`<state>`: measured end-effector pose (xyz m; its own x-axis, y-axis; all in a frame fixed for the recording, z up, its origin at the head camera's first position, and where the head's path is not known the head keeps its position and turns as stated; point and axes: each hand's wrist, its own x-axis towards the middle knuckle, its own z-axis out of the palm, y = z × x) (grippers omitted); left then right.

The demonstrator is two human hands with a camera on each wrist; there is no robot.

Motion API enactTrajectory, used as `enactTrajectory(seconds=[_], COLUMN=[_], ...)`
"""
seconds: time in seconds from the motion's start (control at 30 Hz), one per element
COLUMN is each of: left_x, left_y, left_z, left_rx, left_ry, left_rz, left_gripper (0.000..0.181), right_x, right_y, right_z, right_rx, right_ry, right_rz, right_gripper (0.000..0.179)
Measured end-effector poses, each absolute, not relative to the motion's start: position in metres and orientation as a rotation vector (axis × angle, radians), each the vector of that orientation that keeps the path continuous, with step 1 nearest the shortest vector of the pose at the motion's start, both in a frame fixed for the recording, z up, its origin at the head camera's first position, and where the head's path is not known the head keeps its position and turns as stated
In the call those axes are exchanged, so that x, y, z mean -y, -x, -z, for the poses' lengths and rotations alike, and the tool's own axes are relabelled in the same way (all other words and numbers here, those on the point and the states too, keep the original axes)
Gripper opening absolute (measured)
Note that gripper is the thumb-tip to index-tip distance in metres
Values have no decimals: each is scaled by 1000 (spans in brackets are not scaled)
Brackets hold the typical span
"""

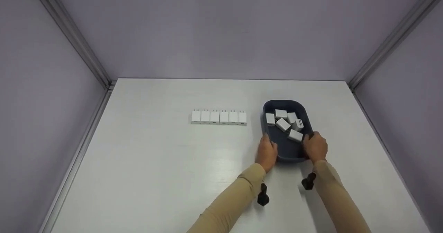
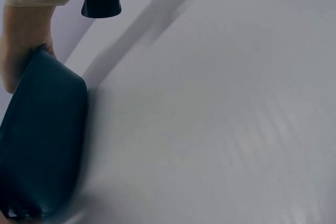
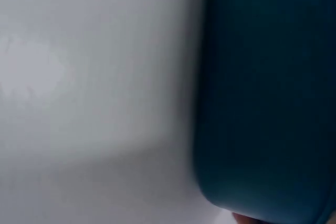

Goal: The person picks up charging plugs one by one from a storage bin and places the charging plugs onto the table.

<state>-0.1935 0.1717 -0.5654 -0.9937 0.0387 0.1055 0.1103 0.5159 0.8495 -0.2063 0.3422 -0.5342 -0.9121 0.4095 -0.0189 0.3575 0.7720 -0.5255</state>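
A dark blue plastic bin [image 1: 287, 151] with rounded corners is at the right of the white table, and several white charger plugs [image 1: 295, 135] lie jumbled inside it. My left hand [image 1: 267, 153] grips its left side near the front corner. On the opposite side, my right hand [image 1: 315, 146] holds the rim, fingers partly hidden. The bin's outer wall [image 2: 44, 129] fills the left edge of the left wrist view, and its side [image 3: 268, 98] takes up the right of the right wrist view. Whether its base touches the table is unclear.
To the left of the bin, several more white charger plugs [image 1: 219, 117] stand side by side in a straight row, prongs pointing away. The white tabletop [image 1: 145, 150] ends at a pale back wall [image 1: 221, 32], with side walls left and right.
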Motion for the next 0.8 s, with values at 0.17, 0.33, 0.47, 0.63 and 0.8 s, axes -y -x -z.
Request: enactTrajectory(seconds=[0.17, 0.33, 0.47, 0.63, 0.8], left_x=[-172, -171, -172, -174, -174], left_y=[193, 193, 192, 192, 192], left_z=[563, 562, 561, 560, 557], left_rx=[2672, 2684, 2674, 2688, 2722], left_ry=[147, 157, 155, 123, 84], left_rz=[1483, 1450, 1402, 1354, 1393], left_gripper=[40, 34, 36, 38, 40], right_x=[-342, -335, -328, -321, -315], right_y=[208, 213, 220, 233, 250], right_z=[528, 531, 534, 527, 512], right_rx=[2880, 2761, 2583, 2598, 2931], right_ry=[505, 375, 129, -103, -188], right_rz=[-675, -603, -471, -396, -410], right_gripper=[42, 45, 44, 34, 41])
